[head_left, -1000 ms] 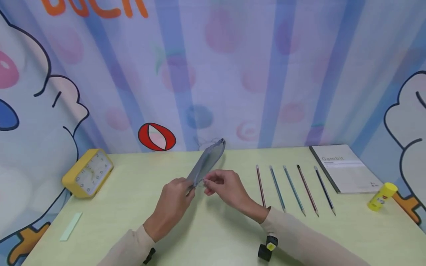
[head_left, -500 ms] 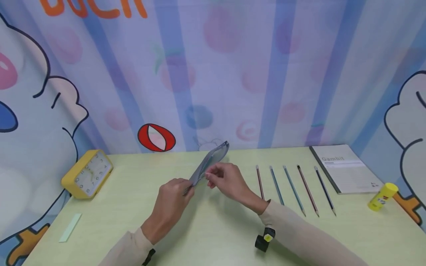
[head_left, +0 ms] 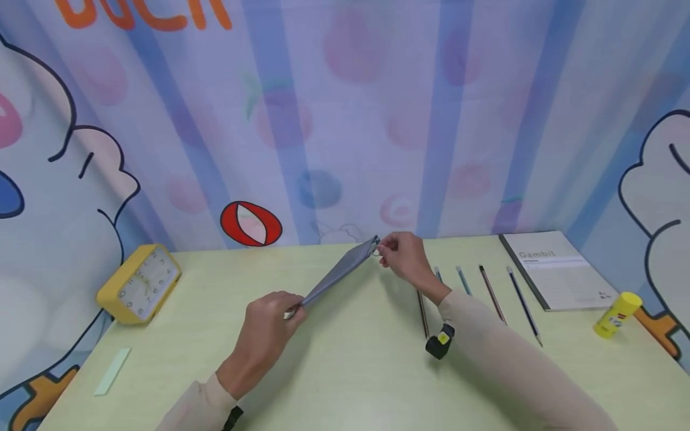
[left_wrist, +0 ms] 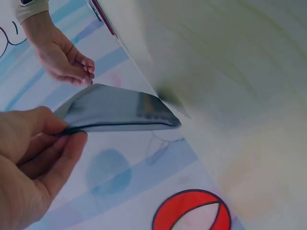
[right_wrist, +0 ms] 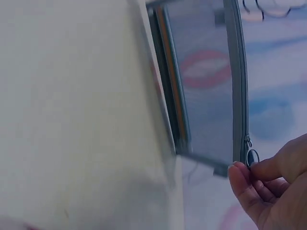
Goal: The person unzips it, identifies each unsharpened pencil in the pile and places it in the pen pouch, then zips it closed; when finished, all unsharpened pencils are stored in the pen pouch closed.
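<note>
A grey zippered pencil case [head_left: 341, 270] slants up over the table in the head view. My left hand [head_left: 266, 326] pinches its near end between thumb and fingers; the left wrist view shows the same grip on the case [left_wrist: 117, 109]. At the far end, the thumb and fingertips of my right hand [head_left: 406, 258] pinch the ring-shaped zipper pull [right_wrist: 252, 156]. In the right wrist view the zipper runs along one edge, above a see-through side panel. Long thin items, one of them orange [right_wrist: 173, 76], lie inside along the opposite edge.
Several pencils [head_left: 492, 293] lie in a row to the right, partly behind my right forearm. Beyond them are a grey notebook [head_left: 566, 275] and a standing yellow glue stick [head_left: 617, 315]. A yellow clock [head_left: 141, 284] and a pale green strip [head_left: 112, 371] are at left. A printed curtain [head_left: 356, 120] backs the table.
My right hand has travelled with the zipper pull from near my left hand to the far end of the pencil case. My left hand keeps its grip, shifting slightly left and down.
</note>
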`<state>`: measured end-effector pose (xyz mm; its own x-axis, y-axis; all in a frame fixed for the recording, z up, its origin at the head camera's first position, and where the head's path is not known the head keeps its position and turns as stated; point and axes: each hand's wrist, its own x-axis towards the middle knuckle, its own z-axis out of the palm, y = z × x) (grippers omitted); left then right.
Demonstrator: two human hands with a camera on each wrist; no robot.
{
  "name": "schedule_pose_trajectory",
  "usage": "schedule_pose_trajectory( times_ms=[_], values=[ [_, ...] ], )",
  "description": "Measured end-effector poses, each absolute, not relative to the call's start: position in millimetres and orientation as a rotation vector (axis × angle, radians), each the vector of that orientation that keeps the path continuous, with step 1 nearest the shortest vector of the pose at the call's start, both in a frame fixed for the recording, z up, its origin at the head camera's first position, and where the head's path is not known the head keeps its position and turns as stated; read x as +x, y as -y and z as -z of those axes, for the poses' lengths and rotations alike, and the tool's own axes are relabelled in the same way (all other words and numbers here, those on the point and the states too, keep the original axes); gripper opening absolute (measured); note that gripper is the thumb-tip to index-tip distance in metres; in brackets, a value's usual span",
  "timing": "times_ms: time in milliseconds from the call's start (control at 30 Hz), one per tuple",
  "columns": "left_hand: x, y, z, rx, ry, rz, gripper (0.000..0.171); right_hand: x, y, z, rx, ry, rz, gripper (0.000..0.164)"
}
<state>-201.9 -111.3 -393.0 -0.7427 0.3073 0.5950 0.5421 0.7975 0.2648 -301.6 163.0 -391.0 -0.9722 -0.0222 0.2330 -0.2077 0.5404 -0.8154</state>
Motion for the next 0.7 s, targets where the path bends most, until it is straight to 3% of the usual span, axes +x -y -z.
schedule_pose_trajectory(
  times_ms=[167, 333, 533, 700],
  values=[
    [-210, 122, 396, -0.701, 2.403, 0.619, 0.016, -323, -187, 393, 0.069, 2.568, -1.436, 0.014],
    [-215, 129, 398, -0.706, 2.419, 0.651, 0.016, -322, -193, 391, 0.073, 2.603, -1.438, 0.015],
    [-224, 139, 399, -0.757, 2.397, 0.696, 0.017, -293, -200, 376, 0.126, 2.657, -1.390, 0.019],
    [-236, 150, 401, -0.865, 2.386, 0.718, 0.019, -256, -199, 366, 0.324, 2.780, -1.172, 0.015]
  ],
)
